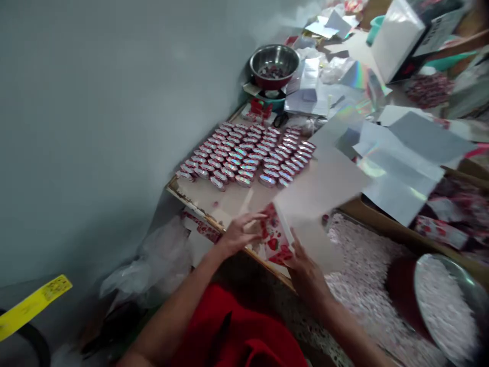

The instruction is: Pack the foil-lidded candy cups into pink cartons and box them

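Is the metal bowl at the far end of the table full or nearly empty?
Nearly empty. The metal bowl shows bare shiny walls, with only a thin dark layer of small pieces on its bottom. What those pieces are is too blurred to tell.

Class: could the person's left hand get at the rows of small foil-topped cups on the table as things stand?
Probably yes. The left hand rests at the table's near edge, and only a bare strip of tabletop lies between it and the foil-topped cups; nothing stands in between.

free: bare tabletop (214,196) | blocked beyond: packet rows (248,153)
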### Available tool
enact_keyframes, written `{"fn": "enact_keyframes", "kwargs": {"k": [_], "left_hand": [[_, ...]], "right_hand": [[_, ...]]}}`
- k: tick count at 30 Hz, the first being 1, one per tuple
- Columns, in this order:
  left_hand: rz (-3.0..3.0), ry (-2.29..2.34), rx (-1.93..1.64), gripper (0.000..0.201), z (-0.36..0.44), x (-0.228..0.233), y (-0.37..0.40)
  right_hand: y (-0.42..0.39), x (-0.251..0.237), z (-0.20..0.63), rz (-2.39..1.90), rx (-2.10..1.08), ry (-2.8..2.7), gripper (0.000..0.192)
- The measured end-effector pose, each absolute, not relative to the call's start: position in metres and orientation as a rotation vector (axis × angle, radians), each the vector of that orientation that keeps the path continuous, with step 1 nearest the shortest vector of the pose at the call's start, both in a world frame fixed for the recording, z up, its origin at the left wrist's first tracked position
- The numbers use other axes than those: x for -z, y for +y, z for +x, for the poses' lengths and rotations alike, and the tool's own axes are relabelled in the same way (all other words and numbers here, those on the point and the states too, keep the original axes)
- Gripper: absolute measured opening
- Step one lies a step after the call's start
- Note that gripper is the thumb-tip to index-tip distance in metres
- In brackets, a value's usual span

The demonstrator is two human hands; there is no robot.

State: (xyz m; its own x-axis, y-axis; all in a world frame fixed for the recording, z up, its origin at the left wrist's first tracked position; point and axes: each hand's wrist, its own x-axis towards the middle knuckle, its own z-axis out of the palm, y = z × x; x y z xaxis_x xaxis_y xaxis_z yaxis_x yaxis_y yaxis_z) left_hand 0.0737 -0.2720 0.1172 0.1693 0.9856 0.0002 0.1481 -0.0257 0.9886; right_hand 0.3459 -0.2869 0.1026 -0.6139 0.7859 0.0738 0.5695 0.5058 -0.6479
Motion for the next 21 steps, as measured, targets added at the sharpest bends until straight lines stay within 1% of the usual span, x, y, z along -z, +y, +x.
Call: {"fn": "enact_keyframes", "kwargs": {"k": [1, 3, 5, 6, 8, 9, 10, 12, 13, 15, 16, 19, 20, 21], "left_hand": [[1.432, 1.148, -0.927, 0.049, 0.074, -0.097, -0.261], [1.593, 1.126, -0.754, 0.050, 0.055, -0.063, -0.240], [1.808, 1.315, -0.636, 0.054, 0.001, -0.042, -0.220], [1.901, 1.504, -0.597, 0.059, -0.039, -0.037, -0.212], [1.972, 1.952, -0.521, 0.074, -0.135, -0.033, -0.197], [2.012, 2.072, -0.444, 0.082, -0.186, -0.030, -0.190], [2.083, 2.084, -0.342, 0.090, -0.233, -0.026, -0.183], [2.227, 1.947, -0.138, 0.097, -0.309, -0.009, -0.168], [2.276, 1.859, -0.071, 0.096, -0.334, 0.003, -0.162], [2.326, 1.749, -0.042, 0.084, -0.361, 0.028, -0.154], [2.334, 1.738, -0.074, 0.077, -0.366, 0.040, -0.153], [2.321, 1.800, -0.234, 0.064, -0.362, 0.064, -0.160], [2.305, 1.835, -0.280, 0.062, -0.359, 0.069, -0.163], [2.291, 1.864, -0.318, 0.060, -0.356, 0.073, -0.166]], "right_hand": [[-0.285, -0.065, 0.338, -1.218, -0.672, -2.411, 0.047], [-0.277, 0.005, 0.322, -1.377, -0.407, -2.447, 0.053], [-0.266, 0.052, 0.309, -1.510, -0.261, -2.483, 0.053], [-0.263, 0.065, 0.304, -1.561, -0.221, -2.497, 0.051], [-0.265, 0.070, 0.297, -1.668, -0.167, -2.475, 0.046], [-0.271, 0.063, 0.292, -1.732, -0.151, -2.435, 0.045], [-0.279, 0.052, 0.285, -1.787, -0.154, -2.377, 0.046], [-0.296, 0.026, 0.255, -1.802, -0.264, -2.260, 0.046], [-0.300, 0.016, 0.232, -1.750, -0.364, -2.216, 0.043], [-0.290, 0.009, 0.171, -1.582, -0.569, -2.151, 0.043], [-0.275, 0.013, 0.137, -1.529, -0.625, -2.121, 0.050], [-0.203, 0.041, 0.040, -1.444, -0.723, -2.086, 0.085], [-0.177, 0.051, 0.015, -1.430, -0.748, -2.088, 0.091], [-0.155, 0.060, -0.006, -1.437, -0.764, -2.101, 0.093]]}}
